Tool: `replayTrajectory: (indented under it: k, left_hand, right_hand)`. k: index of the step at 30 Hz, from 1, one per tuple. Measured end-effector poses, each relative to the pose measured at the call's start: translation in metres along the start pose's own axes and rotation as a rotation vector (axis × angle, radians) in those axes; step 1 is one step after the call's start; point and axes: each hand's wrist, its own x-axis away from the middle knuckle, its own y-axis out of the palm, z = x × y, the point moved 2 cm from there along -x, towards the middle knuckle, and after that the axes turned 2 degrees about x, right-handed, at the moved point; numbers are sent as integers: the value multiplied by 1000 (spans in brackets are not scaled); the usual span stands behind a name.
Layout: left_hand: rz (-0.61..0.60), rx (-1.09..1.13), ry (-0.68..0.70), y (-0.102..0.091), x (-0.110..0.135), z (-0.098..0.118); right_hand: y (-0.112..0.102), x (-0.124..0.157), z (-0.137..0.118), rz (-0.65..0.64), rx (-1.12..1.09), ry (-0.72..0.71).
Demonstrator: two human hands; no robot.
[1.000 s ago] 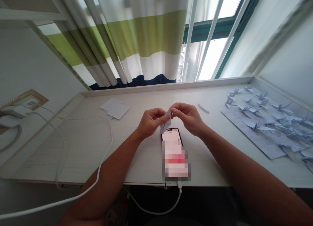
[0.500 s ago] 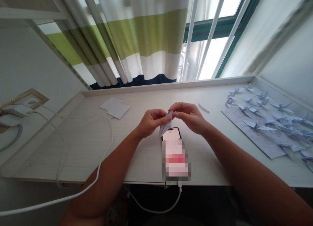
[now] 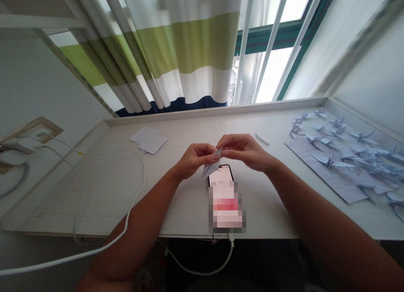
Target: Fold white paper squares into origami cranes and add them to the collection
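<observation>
closely together, 2 hands [image 3: 195,159] pinched on 1 folded paper [image 3: 211,167], 1 phone [image 3: 225,199] nearby

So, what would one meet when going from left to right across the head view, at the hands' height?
White plugs, loose paper sheets, left hand, folded paper, right hand, paper strip, paper cranes.

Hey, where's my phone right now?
In the head view, the phone lies near the centre, by the near edge of the desk, just below the folded paper in the left hand.
</observation>
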Motion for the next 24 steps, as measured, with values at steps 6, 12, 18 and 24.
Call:
replayTrajectory:
  k: [6,12,18,24]
  left_hand:
    - [80,-185,188,2,-2,1]
    - [101,-201,175,1,-1,1]
    - [75,-116,101,0,-1,0]
    - [68,-41,11,0,-2,-3]
  right_hand:
    - [-4,-3,16,138,-79,49]
    - [-2,-2,16,126,-31,20]
    - [4,-4,9,129,66,-52]
    - [9,-4,11,109,128,-93]
